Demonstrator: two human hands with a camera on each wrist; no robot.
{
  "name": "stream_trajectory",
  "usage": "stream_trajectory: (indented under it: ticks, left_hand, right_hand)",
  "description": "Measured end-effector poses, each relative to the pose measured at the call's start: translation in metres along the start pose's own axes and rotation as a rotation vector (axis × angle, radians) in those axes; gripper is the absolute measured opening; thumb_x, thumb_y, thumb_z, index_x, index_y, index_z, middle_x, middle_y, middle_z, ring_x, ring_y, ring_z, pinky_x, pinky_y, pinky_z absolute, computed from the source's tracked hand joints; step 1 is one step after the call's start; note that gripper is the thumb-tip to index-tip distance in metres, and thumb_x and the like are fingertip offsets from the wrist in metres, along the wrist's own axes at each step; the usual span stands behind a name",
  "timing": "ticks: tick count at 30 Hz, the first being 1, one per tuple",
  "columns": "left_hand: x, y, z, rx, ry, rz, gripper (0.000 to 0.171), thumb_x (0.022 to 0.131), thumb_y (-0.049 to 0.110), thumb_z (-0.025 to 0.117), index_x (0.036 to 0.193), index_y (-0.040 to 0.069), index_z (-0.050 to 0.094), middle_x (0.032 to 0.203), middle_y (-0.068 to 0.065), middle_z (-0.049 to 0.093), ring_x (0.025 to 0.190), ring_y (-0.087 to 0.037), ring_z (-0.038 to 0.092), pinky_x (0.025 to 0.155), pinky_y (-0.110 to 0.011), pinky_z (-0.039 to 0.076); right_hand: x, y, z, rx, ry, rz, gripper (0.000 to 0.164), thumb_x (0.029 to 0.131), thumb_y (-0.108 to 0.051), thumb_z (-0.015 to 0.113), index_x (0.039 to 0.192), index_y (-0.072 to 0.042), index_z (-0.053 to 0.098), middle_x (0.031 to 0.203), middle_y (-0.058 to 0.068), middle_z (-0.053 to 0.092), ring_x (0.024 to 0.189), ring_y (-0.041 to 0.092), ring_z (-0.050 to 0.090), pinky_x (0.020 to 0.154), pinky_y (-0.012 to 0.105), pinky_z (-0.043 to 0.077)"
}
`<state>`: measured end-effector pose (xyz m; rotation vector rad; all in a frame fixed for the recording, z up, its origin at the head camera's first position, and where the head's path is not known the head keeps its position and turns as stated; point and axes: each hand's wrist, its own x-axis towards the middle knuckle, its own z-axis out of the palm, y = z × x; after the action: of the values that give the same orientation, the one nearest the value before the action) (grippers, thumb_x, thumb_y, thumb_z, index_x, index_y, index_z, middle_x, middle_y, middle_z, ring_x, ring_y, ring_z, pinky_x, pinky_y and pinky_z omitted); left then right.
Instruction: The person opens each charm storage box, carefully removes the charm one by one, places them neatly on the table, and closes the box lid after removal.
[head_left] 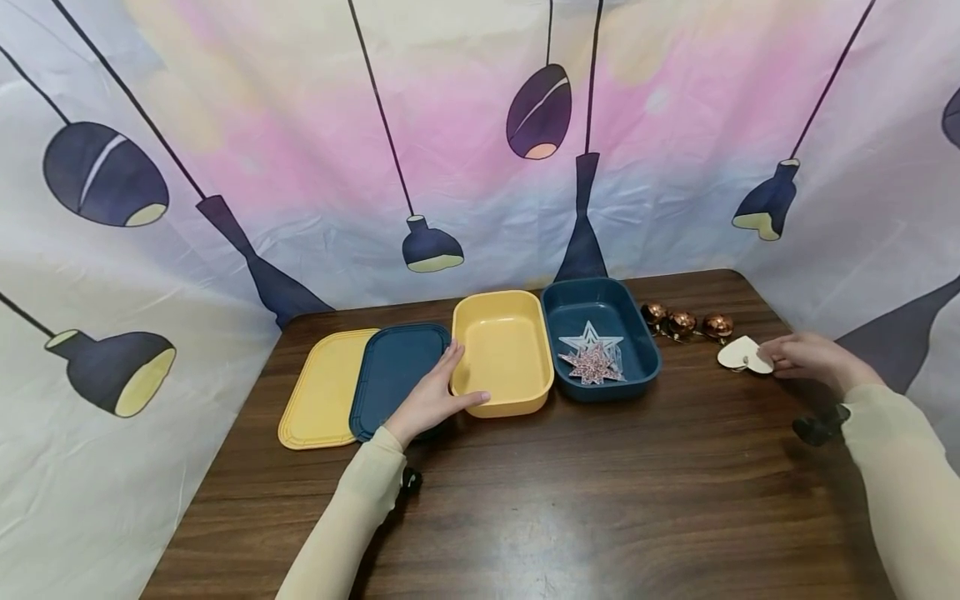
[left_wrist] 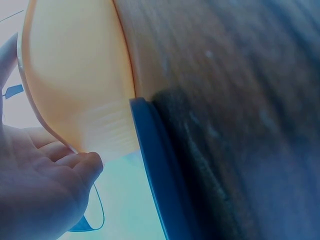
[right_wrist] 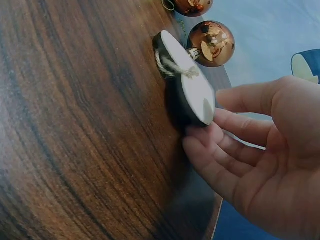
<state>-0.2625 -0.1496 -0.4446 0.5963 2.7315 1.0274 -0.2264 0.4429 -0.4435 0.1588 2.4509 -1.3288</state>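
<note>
My left hand (head_left: 431, 396) holds the yellow box (head_left: 504, 354) by its left side, with the thumb at the near corner; the left wrist view shows the fingertips (left_wrist: 90, 167) curled at its rim. Over on the right, my right hand (head_left: 810, 358) pinches the edge of a pale heart-shaped ornament (head_left: 745, 355) just at the table. A twine loop (right_wrist: 172, 67) is tied to the heart in the right wrist view. Beside the yellow box stands a dark blue box (head_left: 637, 354) holding a pink glittery star (head_left: 592, 364) and a whitish star (head_left: 590, 336).
Several shiny copper baubles (head_left: 682, 323) lie right of the blue box. To the left, a dark blue lid (head_left: 393, 367) overlaps a yellow lid (head_left: 322, 392) on the wooden table (head_left: 570, 508). A printed cloth (head_left: 480, 150) hangs behind the table.
</note>
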Motion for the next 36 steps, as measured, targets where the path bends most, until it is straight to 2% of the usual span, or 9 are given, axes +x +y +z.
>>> stream_trajectory:
  ticks: [6, 10, 15, 18, 22, 24, 27, 31, 36]
  left_hand:
    - [0.001, 0.001, -0.001, 0.009, 0.001, 0.002, 0.109, 0.069, 0.072, 0.061, 0.150, 0.019, 0.011, 0.154, 0.009, 0.000, 0.138, -0.010, 0.004, 0.108, -0.046, 0.020]
    - [0.001, 0.001, -0.001, 0.005, 0.000, 0.004, 0.109, 0.069, 0.072, 0.062, 0.150, 0.018, 0.011, 0.154, 0.009, 0.000, 0.138, -0.011, 0.004, 0.108, -0.046, 0.020]
    - [0.002, 0.001, -0.002, -0.001, 0.000, 0.008, 0.109, 0.069, 0.071, 0.062, 0.150, 0.018, 0.012, 0.154, 0.009, 0.000, 0.138, -0.010, 0.004, 0.108, -0.045, 0.019]
    - [0.002, 0.001, -0.003, -0.004, -0.002, 0.009, 0.109, 0.070, 0.071, 0.062, 0.151, 0.018, 0.012, 0.154, 0.008, 0.000, 0.138, -0.011, 0.005, 0.108, -0.046, 0.020]
    - [0.001, 0.002, -0.003, -0.002, -0.009, 0.001, 0.109, 0.070, 0.071, 0.062, 0.151, 0.019, 0.011, 0.154, 0.008, 0.000, 0.138, -0.012, 0.005, 0.108, -0.046, 0.020]
    - [0.000, 0.002, -0.003, -0.002, -0.011, -0.002, 0.109, 0.070, 0.071, 0.062, 0.151, 0.019, 0.011, 0.154, 0.009, 0.000, 0.138, -0.011, 0.005, 0.108, -0.046, 0.020]
    - [0.000, 0.002, -0.003, -0.003, -0.007, 0.000, 0.108, 0.070, 0.071, 0.062, 0.151, 0.019, 0.011, 0.154, 0.009, 0.000, 0.138, -0.011, 0.005, 0.108, -0.046, 0.020]
    - [-0.001, 0.002, -0.002, -0.008, -0.005, 0.003, 0.108, 0.070, 0.071, 0.062, 0.150, 0.019, 0.012, 0.154, 0.008, 0.000, 0.138, -0.011, 0.005, 0.108, -0.046, 0.020]
    - [-0.001, 0.003, -0.002, -0.010, -0.008, 0.001, 0.108, 0.070, 0.071, 0.062, 0.150, 0.019, 0.011, 0.154, 0.008, -0.001, 0.138, -0.011, 0.005, 0.108, -0.046, 0.020]
  right_hand:
    - [0.004, -0.002, -0.005, -0.042, 0.038, 0.009, 0.048, 0.098, -0.012, 0.037, 0.122, 0.030, 0.032, 0.108, 0.032, 0.053, 0.081, 0.011, 0.057, 0.074, 0.032, 0.051]
    - [0.004, -0.008, -0.007, -0.043, 0.051, -0.006, 0.049, 0.098, -0.012, 0.036, 0.121, 0.030, 0.031, 0.102, 0.026, 0.056, 0.080, 0.013, 0.056, 0.072, 0.030, 0.051]
    - [0.003, -0.021, -0.012, -0.083, 0.059, -0.041, 0.048, 0.099, -0.013, 0.034, 0.124, 0.028, 0.031, 0.111, 0.037, 0.049, 0.080, 0.012, 0.057, 0.073, 0.030, 0.051]
    - [0.005, -0.033, -0.016, -0.095, 0.071, -0.060, 0.049, 0.100, -0.014, 0.033, 0.127, 0.027, 0.030, 0.114, 0.036, 0.050, 0.080, 0.010, 0.058, 0.074, 0.031, 0.051]
    - [0.007, -0.051, -0.019, -0.094, 0.108, -0.081, 0.051, 0.100, -0.017, 0.036, 0.129, 0.024, 0.030, 0.109, 0.022, 0.059, 0.077, 0.006, 0.057, 0.074, 0.032, 0.052]
    - [0.009, -0.061, -0.018, -0.090, 0.126, -0.101, 0.051, 0.100, -0.017, 0.037, 0.130, 0.023, 0.031, 0.108, 0.022, 0.060, 0.075, 0.004, 0.057, 0.074, 0.032, 0.052]
    - [0.013, -0.077, -0.015, -0.120, 0.142, -0.128, 0.050, 0.100, -0.018, 0.037, 0.131, 0.021, 0.033, 0.118, 0.031, 0.054, 0.076, 0.004, 0.058, 0.075, 0.032, 0.051]
    - [0.020, -0.098, -0.006, -0.176, 0.134, -0.153, 0.050, 0.101, -0.021, 0.037, 0.133, 0.017, 0.036, 0.129, 0.036, 0.042, 0.088, 0.016, 0.060, 0.078, 0.035, 0.051]
    - [0.032, -0.120, 0.009, -0.189, 0.108, -0.172, 0.051, 0.101, -0.026, 0.038, 0.135, 0.012, 0.038, 0.131, 0.033, 0.042, 0.098, 0.026, 0.057, 0.084, 0.043, 0.047]
